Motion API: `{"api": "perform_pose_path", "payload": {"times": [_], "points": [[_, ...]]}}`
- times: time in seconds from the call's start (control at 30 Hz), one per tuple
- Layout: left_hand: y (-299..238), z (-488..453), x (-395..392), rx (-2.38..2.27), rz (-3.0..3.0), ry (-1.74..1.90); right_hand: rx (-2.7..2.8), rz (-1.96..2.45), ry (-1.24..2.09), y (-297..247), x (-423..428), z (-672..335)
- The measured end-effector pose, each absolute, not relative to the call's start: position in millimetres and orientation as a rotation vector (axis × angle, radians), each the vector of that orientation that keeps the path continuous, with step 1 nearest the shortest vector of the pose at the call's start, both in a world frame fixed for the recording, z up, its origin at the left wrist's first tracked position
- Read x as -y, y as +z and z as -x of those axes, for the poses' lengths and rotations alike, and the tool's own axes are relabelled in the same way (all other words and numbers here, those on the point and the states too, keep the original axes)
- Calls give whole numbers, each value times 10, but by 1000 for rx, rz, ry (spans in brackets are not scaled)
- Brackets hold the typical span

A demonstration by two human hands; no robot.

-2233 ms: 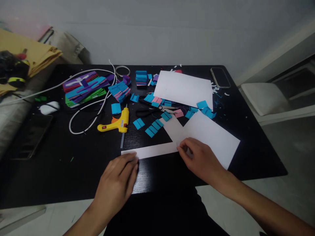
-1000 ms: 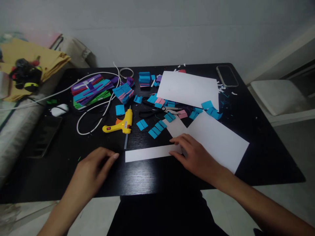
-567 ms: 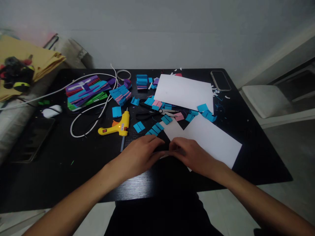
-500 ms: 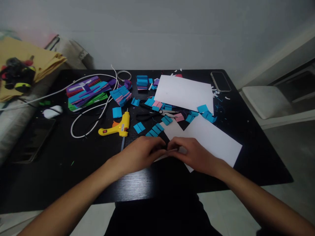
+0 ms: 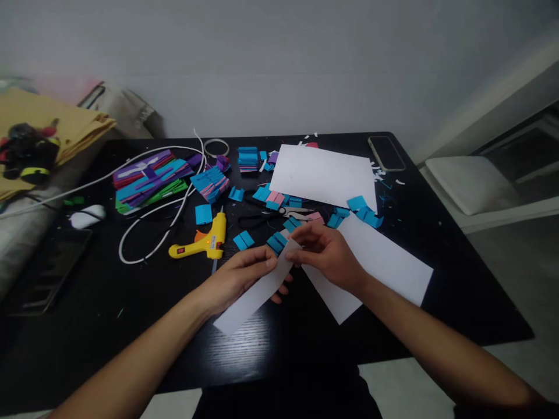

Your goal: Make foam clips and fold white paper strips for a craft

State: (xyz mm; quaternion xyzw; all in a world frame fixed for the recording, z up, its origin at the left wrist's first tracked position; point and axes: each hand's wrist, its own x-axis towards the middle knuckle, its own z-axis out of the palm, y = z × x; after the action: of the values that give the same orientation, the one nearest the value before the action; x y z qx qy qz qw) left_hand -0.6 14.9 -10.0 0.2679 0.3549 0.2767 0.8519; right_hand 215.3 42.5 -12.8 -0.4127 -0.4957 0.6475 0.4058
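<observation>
Left hand and right hand pinch the white paper strip; yellow glue gun lies left of the grip.

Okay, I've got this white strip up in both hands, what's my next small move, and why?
Probably fold the strip over at its top end. The left hand pinches it just below, the right hand at the tip, and the rest hangs free above the table, so nothing blocks a fold.

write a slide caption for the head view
Left hand and right hand hold a white paper strip over a black table, near a yellow glue gun and blue folded pieces.
</observation>
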Motion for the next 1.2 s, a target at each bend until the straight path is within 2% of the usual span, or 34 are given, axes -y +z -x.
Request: {"api": "perform_pose_path", "payload": {"times": [0.23,0.4,0.6,1.2], "points": [[-168,-39,-117,-733,-612,629,1168,1027,1804,-254,-358,-2128],[-196,-52,-108,-768,-663,582,1153,1037,1755,-282,-315,-2094],[-184,-116,-74,-835,-793,706,1131,1047,1680,-297,-285,-2080],[-234,-155,-36,-881,-879,748,1142,994,1767,-302,-303,-2086]]}}
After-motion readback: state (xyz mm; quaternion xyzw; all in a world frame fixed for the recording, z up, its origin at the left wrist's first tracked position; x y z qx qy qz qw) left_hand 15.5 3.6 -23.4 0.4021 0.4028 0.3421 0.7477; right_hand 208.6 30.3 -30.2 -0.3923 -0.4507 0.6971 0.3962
